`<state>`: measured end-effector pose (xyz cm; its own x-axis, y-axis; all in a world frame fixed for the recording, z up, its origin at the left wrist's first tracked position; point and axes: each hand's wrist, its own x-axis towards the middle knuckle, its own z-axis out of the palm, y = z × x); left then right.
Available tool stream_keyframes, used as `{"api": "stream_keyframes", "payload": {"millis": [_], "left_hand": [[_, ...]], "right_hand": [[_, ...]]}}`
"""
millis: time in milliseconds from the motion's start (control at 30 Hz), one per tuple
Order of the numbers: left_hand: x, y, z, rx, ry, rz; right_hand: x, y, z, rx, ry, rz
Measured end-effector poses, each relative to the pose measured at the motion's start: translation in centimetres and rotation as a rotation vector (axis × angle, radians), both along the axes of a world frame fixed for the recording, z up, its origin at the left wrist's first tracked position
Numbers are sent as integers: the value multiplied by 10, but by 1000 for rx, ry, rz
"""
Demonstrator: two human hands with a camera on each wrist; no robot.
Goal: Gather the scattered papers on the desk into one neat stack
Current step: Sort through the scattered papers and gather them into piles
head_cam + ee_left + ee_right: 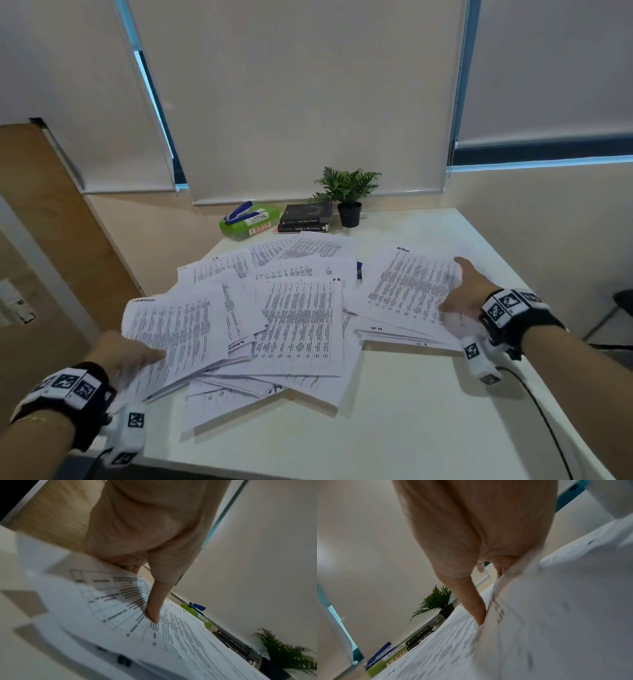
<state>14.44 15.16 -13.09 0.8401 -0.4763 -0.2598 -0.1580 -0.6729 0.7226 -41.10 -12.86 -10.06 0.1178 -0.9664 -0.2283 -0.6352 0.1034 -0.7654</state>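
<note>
Printed white papers (298, 318) lie fanned and overlapping across the white desk (394, 428). My left hand (126, 353) grips the left bundle of sheets (174, 335) at its near-left edge. In the left wrist view its thumb (154, 609) presses on top of the sheets (180, 635) and the fingers go under them. My right hand (469, 291) holds the right bundle (407, 287) at its right edge. In the right wrist view the thumb (476, 607) lies on the printed face (447, 649) and the fingers are behind the lifted edge. The middle sheets lie loose between both hands.
At the back of the desk stand a green box labelled LARGE (250, 221) with a blue stapler (239, 210) on it, two dark books (305, 217) and a small potted plant (349, 202). A black cable (541, 411) runs along the desk's right front. A wooden partition (51, 222) stands left.
</note>
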Motion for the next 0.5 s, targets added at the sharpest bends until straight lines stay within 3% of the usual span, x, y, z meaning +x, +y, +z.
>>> {"api": "stream_keyframes", "payload": {"millis": [133,233,333,500], "left_hand": [[-6,1,7,-133,-144,49],[-18,-5,20,-233,-216,2],[-13,-13,36,-239,-394,-55],[-14,-14,61,-261,-568,-63]], "right_hand": [[-1,-8,-8,-97,191,-64],[-2,-6,-6,-131,324,-91],[-1,-1,-4,-144,503,-102],[14,7,-2,-226,476,-68]]}}
